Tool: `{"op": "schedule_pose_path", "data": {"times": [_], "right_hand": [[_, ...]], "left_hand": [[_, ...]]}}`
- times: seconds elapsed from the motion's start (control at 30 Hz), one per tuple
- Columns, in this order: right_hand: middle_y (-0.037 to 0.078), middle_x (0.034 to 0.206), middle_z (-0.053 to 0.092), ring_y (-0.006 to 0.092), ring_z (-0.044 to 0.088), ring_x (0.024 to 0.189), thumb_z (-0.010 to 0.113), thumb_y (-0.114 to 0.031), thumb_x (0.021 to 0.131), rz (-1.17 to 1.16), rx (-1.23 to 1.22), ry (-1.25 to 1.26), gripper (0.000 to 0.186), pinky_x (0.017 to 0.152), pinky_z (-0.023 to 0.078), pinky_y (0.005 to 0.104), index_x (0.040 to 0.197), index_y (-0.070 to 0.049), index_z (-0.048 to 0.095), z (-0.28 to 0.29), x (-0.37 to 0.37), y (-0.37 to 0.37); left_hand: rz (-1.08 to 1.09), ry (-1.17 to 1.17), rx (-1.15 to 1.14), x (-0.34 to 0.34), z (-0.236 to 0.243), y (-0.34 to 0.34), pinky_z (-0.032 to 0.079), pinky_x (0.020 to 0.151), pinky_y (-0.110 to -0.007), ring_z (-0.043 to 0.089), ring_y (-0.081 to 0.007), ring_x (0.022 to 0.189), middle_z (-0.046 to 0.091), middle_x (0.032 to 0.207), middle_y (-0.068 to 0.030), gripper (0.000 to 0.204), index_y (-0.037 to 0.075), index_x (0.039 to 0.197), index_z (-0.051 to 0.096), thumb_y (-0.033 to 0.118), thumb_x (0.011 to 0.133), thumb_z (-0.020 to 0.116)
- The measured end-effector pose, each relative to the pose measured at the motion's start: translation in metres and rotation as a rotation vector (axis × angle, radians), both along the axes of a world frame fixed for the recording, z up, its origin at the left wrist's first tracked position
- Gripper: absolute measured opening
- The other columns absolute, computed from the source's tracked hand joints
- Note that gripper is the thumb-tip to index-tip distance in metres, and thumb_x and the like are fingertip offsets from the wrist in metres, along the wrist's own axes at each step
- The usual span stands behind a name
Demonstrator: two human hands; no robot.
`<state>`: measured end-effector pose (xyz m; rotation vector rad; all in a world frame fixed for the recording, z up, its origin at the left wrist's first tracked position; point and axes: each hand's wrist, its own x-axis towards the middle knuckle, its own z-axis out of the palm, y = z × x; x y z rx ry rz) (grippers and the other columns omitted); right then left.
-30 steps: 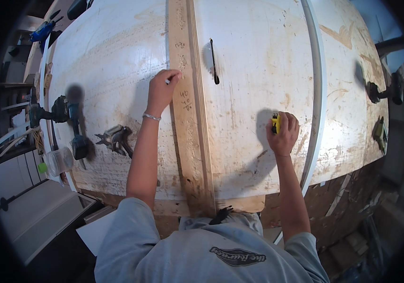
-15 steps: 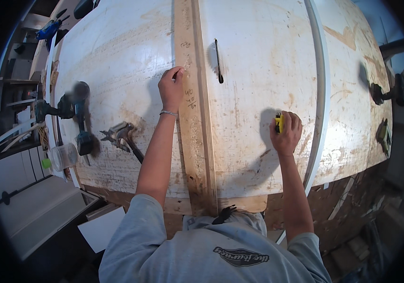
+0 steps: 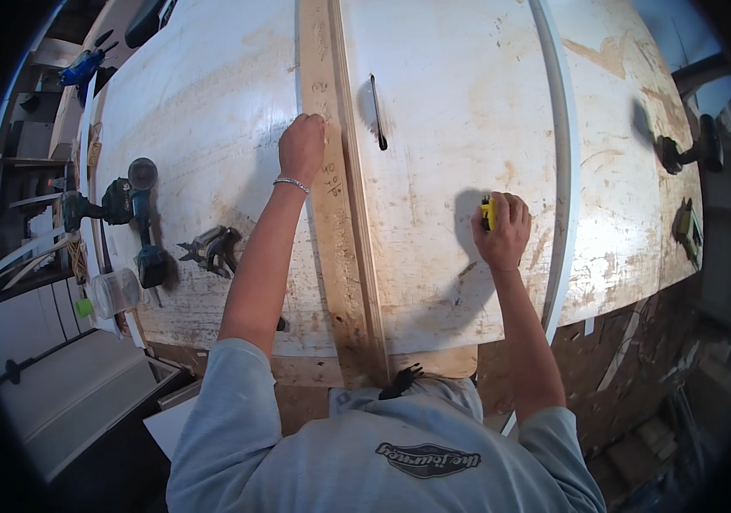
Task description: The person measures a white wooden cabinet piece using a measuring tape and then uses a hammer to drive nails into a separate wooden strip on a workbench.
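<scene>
A long wooden board with pencil marks runs away from me across the white, stained worktop. My left hand is closed at the board's left edge, its curled fingers hiding whatever is in them. Well to the right, my right hand grips a yellow and black tape measure just above or on the worktop; the exact contact is unclear. Between my hands, farther off, lies a slender dark rod-like tool. Left of my left forearm are pliers beside a hammer, partly hidden by the arm.
On the left stand a cordless tool with a round head, a drill and a clear container. A pale strip crosses the worktop at right. Beyond it are another drill and a green-handled tool.
My view has shifted slightly. My left hand has turned, its fingers curling over the board's edge, and a dark bit at the fingertips is now hidden. My right hand still holds the tape measure.
</scene>
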<state>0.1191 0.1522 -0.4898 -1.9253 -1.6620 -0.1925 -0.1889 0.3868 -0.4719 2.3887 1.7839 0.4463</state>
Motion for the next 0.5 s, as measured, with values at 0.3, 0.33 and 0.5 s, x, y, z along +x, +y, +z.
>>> {"op": "schedule_pose_path", "data": {"times": [0.3, 0.33, 0.5], "right_hand": [[0.013, 0.116, 0.056, 0.0322, 0.052, 0.112, 0.071, -0.022, 0.079, 0.092, -0.202, 0.04, 0.048, 0.092, 0.043, 0.0463, 0.121, -0.007, 0.054, 0.03, -0.001, -0.009], [0.015, 0.125, 0.052, 0.0328, 0.048, 0.119, 0.072, -0.026, 0.08, 0.144, -0.3, 0.025, 0.062, 0.099, 0.04, 0.047, 0.134, -0.007, 0.048, 0.03, 0.006, -0.012], [0.019, 0.126, 0.051, 0.0347, 0.048, 0.119, 0.071, -0.037, 0.084, 0.233, -0.597, 0.207, 0.074, 0.1, 0.043, 0.0441, 0.144, -0.005, 0.041, 0.036, 0.011, -0.031]], "left_hand": [[0.161, -0.206, 0.003, -0.011, -0.018, -0.01, 0.055, 0.076, -0.041, 0.067, -0.0289, 0.085, 0.068, 0.096, -0.0116, 0.022, 0.005, 0.108, 0.067, 0.011, 0.087, 0.064], [0.18, -0.349, -0.079, -0.015, -0.015, -0.008, 0.056, 0.077, -0.039, 0.067, -0.0264, 0.087, 0.068, 0.099, -0.0111, 0.028, 0.005, 0.114, 0.064, 0.01, 0.086, 0.066], [0.104, -0.737, -0.143, -0.021, -0.004, -0.068, 0.056, 0.083, -0.033, 0.066, -0.0173, 0.097, 0.067, 0.11, -0.01, 0.062, 0.005, 0.141, 0.044, 0.006, 0.085, 0.071]]}}
